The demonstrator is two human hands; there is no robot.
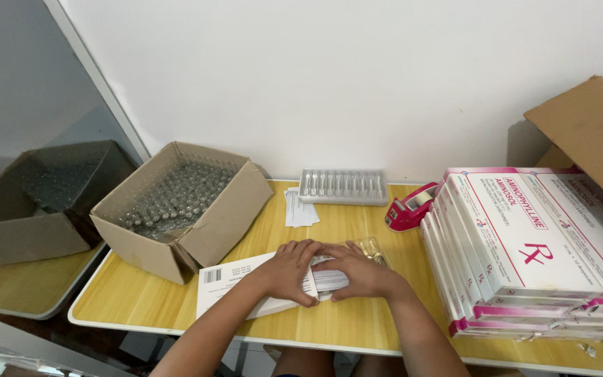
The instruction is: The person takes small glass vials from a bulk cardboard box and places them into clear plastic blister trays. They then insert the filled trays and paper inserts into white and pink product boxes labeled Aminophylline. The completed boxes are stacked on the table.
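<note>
Both hands, left hand point(289, 269) and right hand point(361, 274), press flat with fingers spread on a white carton point(246, 285) at lower centre of the bench point(141, 297); they mostly hide the ampoule tray point(370, 249). Pink-trimmed box stack point(525, 258) on the right is cut off.

Yellow wooden table point(357, 324) set against a white wall. Lying directly on it: an open cardboard box point(211, 234) of glass ampoules at left; a flat white carton point(235, 286) at the front edge; folded paper leaflets point(299, 209); a clear plastic ampoule tray point(343, 186); a pink tape dispenser point(410, 207); stacked white-and-pink cartons point(525, 258) at right.
</note>
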